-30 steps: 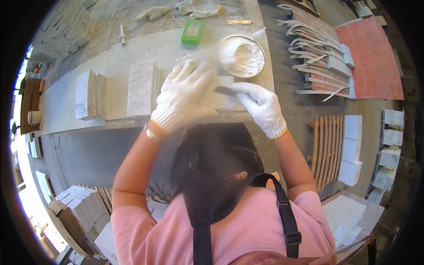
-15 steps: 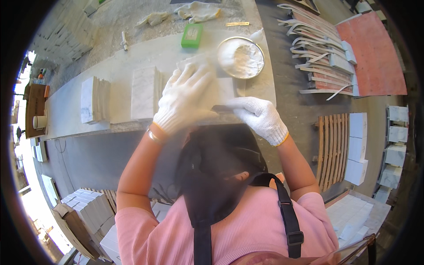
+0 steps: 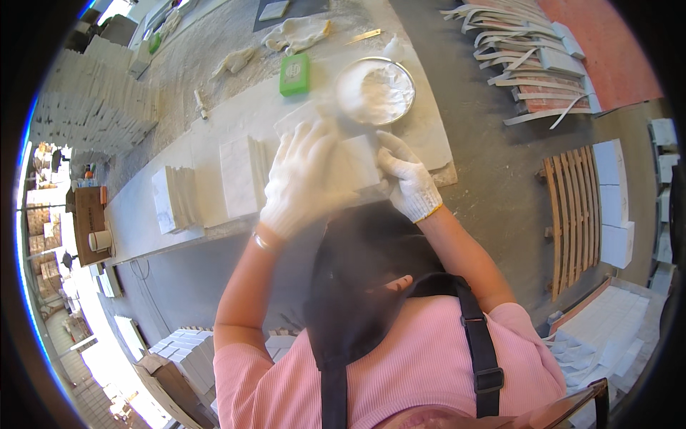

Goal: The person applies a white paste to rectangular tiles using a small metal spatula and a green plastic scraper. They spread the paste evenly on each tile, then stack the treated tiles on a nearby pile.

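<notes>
My left hand (image 3: 304,175), in a white knitted glove and smeared by motion, has its fingers stretched out over a pale tile (image 3: 291,119) on the work table. My right hand (image 3: 409,180), gloved too, is curled beside a small white tile piece (image 3: 359,159). A narrow grey strip lies between that piece and its fingers; what they grip is hidden. Just beyond stands a round metal-rimmed bowl (image 3: 389,100) of white powder or paste. A green box (image 3: 294,76) lies left of the bowl. Left of my left hand stand a marble tile stack (image 3: 241,177) and another tile stack (image 3: 170,204).
Crumpled gloves (image 3: 296,34), a brass-coloured strip (image 3: 364,36) and a small white tool (image 3: 200,105) lie farther back on the dusty table (image 3: 157,161). Right of it, a wooden pallet (image 3: 575,214) and foam strips (image 3: 500,50) lie on the floor.
The whole view has turned and shifted with my head. My right hand's index finger now points more upward. My left hand stays over the tile, blurred in both frames.
</notes>
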Demonstrator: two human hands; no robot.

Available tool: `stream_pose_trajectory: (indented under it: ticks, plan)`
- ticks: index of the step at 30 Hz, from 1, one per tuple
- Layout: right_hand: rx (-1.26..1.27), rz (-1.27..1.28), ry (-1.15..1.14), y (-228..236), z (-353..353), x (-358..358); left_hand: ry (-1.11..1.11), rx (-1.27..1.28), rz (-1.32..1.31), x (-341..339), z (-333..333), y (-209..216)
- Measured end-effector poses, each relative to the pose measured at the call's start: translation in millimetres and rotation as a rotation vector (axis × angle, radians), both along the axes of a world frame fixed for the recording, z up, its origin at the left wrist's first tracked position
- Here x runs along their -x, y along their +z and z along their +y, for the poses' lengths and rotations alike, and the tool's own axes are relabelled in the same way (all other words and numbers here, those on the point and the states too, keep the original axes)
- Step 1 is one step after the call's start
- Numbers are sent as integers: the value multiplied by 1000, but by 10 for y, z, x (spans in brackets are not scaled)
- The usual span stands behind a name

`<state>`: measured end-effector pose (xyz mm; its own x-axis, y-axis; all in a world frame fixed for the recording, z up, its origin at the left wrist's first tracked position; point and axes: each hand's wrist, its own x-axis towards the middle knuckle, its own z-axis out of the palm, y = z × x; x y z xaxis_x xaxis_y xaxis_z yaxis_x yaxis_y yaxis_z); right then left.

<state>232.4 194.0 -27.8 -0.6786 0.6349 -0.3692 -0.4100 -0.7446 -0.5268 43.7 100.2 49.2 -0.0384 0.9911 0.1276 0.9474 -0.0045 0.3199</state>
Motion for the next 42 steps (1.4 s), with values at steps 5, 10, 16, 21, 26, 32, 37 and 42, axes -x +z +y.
stream_pose_trajectory:
  ticks: [5, 10, 16, 21, 26, 32, 37, 42]
  plan:
    - [-42, 93, -49, 35, 26, 167, 16, 22, 23, -53, -18, 9]
    - [39, 141, 41, -7, -149, -53, 30, 37, 58, -63, -14, -23]
    - [75, 107, 43, 38, -209, -106, -4, 26, 67, -39, -5, -40]
    - [2, 91, -70, 27, -89, 137, -3, 31, 73, -28, -20, -56]
    - [55, -11, 128, -25, -216, -148, -8, 31, 80, -22, -12, -69]
    - [77, 155, -17, 108, -183, -2, -14, 42, 79, -39, -3, -30]
    - [-15, 95, -25, 61, -143, 50, -14, 27, 71, -36, -4, -38]
    - [76, 159, 94, -26, -331, -232, -25, 20, 89, -17, -15, -67]
